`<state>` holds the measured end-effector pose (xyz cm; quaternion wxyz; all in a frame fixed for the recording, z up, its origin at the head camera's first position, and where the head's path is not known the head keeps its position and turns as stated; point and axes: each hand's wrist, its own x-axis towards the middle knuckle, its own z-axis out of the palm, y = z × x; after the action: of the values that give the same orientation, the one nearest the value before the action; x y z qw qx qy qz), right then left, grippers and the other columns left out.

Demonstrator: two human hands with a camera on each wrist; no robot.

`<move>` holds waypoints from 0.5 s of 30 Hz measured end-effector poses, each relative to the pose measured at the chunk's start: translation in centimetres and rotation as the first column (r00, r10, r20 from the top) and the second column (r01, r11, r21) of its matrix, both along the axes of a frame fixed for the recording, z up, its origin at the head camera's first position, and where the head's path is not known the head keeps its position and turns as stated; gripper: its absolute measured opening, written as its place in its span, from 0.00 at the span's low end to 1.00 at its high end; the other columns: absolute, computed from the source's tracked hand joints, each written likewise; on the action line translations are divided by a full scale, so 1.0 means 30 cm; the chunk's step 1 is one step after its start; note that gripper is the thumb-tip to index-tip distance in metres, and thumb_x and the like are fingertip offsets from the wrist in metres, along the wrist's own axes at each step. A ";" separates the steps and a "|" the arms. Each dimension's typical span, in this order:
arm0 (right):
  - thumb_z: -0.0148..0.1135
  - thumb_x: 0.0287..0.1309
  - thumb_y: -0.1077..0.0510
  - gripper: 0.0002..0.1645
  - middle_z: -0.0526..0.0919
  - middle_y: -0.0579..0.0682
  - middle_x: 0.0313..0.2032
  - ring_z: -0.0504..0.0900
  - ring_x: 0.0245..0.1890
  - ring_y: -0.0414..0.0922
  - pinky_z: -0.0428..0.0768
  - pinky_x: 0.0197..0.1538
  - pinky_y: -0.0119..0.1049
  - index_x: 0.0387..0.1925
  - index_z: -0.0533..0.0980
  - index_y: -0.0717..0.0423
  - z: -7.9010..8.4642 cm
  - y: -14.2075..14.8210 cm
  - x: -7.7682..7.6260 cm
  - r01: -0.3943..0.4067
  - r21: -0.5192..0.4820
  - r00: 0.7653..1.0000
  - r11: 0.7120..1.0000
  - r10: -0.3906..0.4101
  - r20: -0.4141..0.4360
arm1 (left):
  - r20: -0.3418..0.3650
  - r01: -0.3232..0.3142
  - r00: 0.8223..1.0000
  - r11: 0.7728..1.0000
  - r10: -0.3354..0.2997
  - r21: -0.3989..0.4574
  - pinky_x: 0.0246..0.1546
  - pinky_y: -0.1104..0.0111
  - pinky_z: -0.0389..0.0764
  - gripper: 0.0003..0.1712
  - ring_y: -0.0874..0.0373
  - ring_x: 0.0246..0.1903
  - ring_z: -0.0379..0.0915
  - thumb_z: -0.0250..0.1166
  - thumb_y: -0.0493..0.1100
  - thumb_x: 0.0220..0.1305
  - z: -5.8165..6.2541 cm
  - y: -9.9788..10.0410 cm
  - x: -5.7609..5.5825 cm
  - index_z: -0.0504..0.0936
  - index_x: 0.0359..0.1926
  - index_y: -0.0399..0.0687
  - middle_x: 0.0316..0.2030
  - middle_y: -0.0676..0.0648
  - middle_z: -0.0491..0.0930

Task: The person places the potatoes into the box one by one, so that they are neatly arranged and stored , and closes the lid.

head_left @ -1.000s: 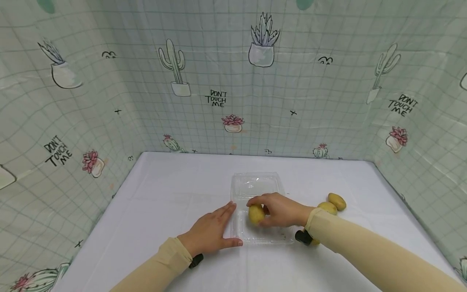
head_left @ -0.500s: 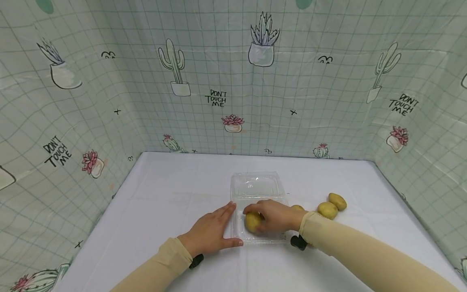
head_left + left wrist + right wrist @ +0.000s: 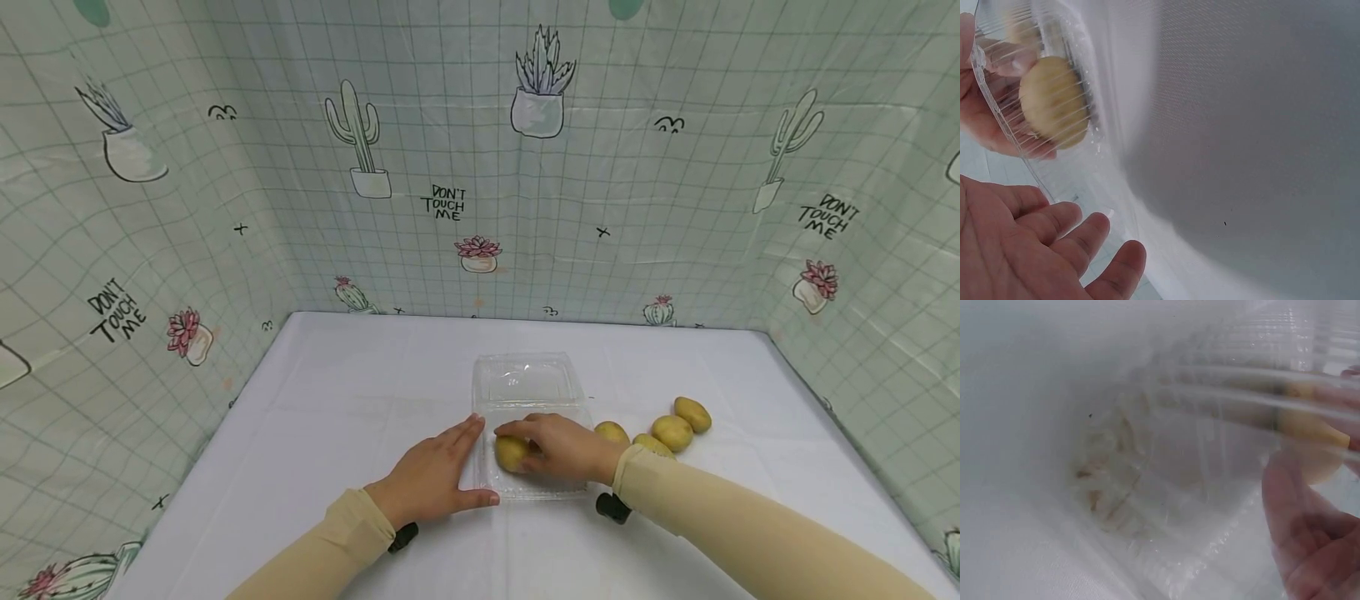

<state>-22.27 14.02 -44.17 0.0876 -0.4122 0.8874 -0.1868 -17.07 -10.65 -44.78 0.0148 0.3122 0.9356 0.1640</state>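
Observation:
A clear plastic clamshell container (image 3: 528, 379) lies on the white table, its lid folded back on the far side. My right hand (image 3: 566, 446) reaches into its near half and grips a yellow potato (image 3: 512, 454) between fingers and thumb. Through the ribbed clear wall in the left wrist view, the potato (image 3: 1054, 103) sits low at the container's left side. My left hand (image 3: 427, 479) lies along the container's left edge, fingers extended and thumb at the near corner. Brownish specks mark the container's base (image 3: 1179, 456) in the right wrist view.
Several more potatoes (image 3: 672, 432) lie on the table to the right of the container, partly behind the right forearm. A grid-patterned curtain (image 3: 480, 167) with cactus drawings surrounds the table's back and sides. A black wrist camera (image 3: 612, 507) hangs under the right wrist.
My right hand has moved left and slightly toward me with the potato, lower into the container. More of the loose potatoes on the right now show. The left hand has stayed put.

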 end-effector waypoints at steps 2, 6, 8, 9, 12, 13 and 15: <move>0.70 0.61 0.56 0.32 0.82 0.47 0.53 0.78 0.49 0.42 0.77 0.54 0.41 0.66 0.73 0.52 -0.003 0.000 0.001 0.006 0.006 1.000 1.000 -0.006 -0.009 | -0.002 0.000 1.000 1.000 0.000 -0.001 0.62 0.52 0.70 0.58 0.46 0.69 0.62 0.62 0.73 0.60 0.000 0.000 0.000 0.59 0.74 0.34 0.73 0.38 0.59; 0.70 0.62 0.54 0.31 0.82 0.46 0.51 0.78 0.47 0.41 0.78 0.52 0.40 0.65 0.73 0.51 -0.003 -0.001 0.002 0.017 0.012 1.000 1.000 -0.017 -0.021 | 0.003 -0.004 1.000 1.000 0.004 -0.003 0.62 0.52 0.70 0.57 0.45 0.69 0.61 0.63 0.72 0.60 -0.001 0.001 0.000 0.58 0.74 0.35 0.73 0.38 0.58; 0.70 0.62 0.53 0.31 0.83 0.46 0.49 0.78 0.45 0.41 0.78 0.51 0.40 0.65 0.73 0.51 -0.001 -0.002 0.004 0.024 0.014 0.999 1.000 -0.024 -0.024 | 0.007 -0.005 1.000 1.000 0.005 -0.002 0.62 0.51 0.70 0.57 0.45 0.69 0.61 0.63 0.71 0.61 -0.001 0.002 0.000 0.58 0.75 0.35 0.73 0.38 0.58; 0.70 0.62 0.53 0.31 0.83 0.47 0.49 0.79 0.45 0.41 0.78 0.51 0.40 0.65 0.73 0.51 0.000 -0.002 0.004 0.025 0.016 0.999 1.000 -0.025 -0.025 | 0.009 -0.006 1.000 1.000 0.006 -0.004 0.62 0.52 0.70 0.57 0.46 0.69 0.61 0.63 0.71 0.61 -0.002 0.002 0.000 0.58 0.75 0.35 0.73 0.38 0.58; 0.69 0.62 0.51 0.32 0.83 0.47 0.48 0.80 0.46 0.41 0.79 0.52 0.41 0.66 0.72 0.52 0.004 -0.003 0.008 0.027 0.027 0.999 0.999 -0.026 -0.031 | 0.010 -0.006 1.000 1.000 0.006 -0.006 0.62 0.52 0.70 0.57 0.46 0.69 0.61 0.63 0.71 0.61 -0.001 0.003 0.001 0.58 0.75 0.35 0.74 0.39 0.58; 0.69 0.62 0.51 0.33 0.84 0.46 0.46 0.80 0.44 0.41 0.79 0.51 0.40 0.66 0.72 0.52 0.004 -0.003 0.009 0.027 0.028 0.999 0.999 -0.026 -0.030 | 0.011 -0.006 1.000 1.000 0.006 -0.007 0.62 0.52 0.70 0.57 0.46 0.69 0.61 0.63 0.71 0.61 -0.002 0.003 0.000 0.57 0.75 0.35 0.74 0.39 0.58; 0.69 0.62 0.51 0.33 0.84 0.44 0.43 0.79 0.40 0.39 0.79 0.49 0.38 0.67 0.71 0.53 0.005 -0.003 0.010 0.023 0.027 0.999 0.999 -0.023 -0.024 | 0.011 -0.005 1.000 1.000 0.005 -0.008 0.62 0.52 0.70 0.57 0.46 0.69 0.61 0.63 0.71 0.61 -0.002 0.003 -0.001 0.57 0.75 0.35 0.74 0.39 0.57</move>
<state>-21.98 13.92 -44.03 0.0803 -0.4029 0.8955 -0.1709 -17.09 -10.56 -44.85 0.0209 0.3087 0.9370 0.1621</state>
